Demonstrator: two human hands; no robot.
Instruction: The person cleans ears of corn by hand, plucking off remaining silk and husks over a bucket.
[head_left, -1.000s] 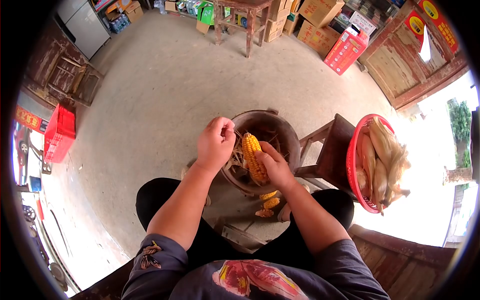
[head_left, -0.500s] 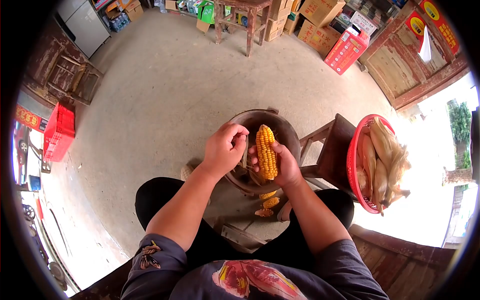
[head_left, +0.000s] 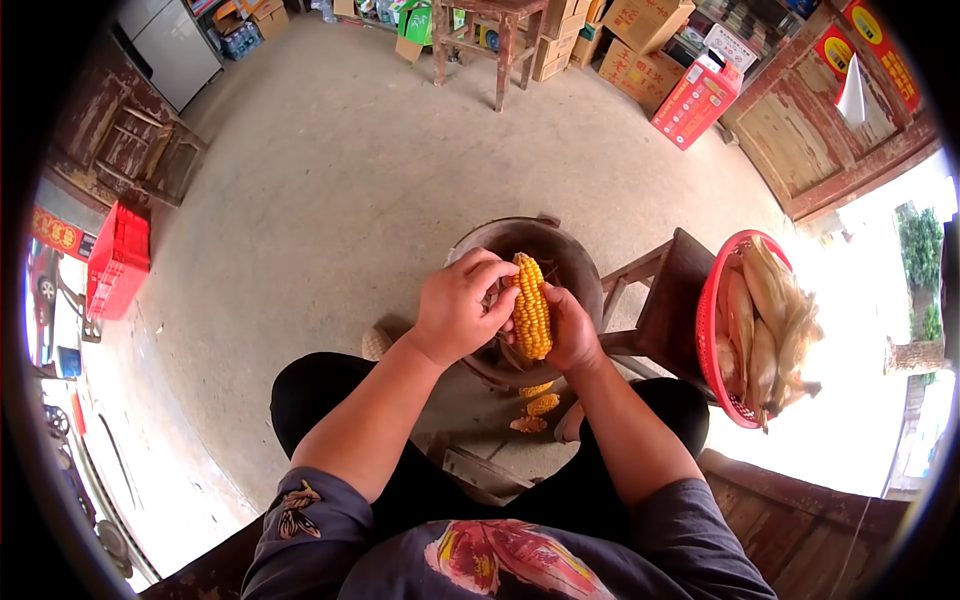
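A husked ear of yellow corn stands nearly upright over a dark round tub. My right hand is wrapped round its right side and lower part. At the ear's upper left, my left hand has its fingers bent and pinched against the kernels; whatever is between the fingertips is hidden. Dry husk pieces show inside the tub below my hands. On the floor between my feet lie several yellow ears or pieces of corn.
To the right, a red plastic basket of ears in pale husks sits on a dark wooden stool. A pale object lies left of the tub. A red crate stands far left, and a wooden table and cartons are at the back.
My left hand has moved right and closed in on the ear's upper left side; before, it was apart from it with a pale strip hanging near the fingers. My right hand still holds the ear.
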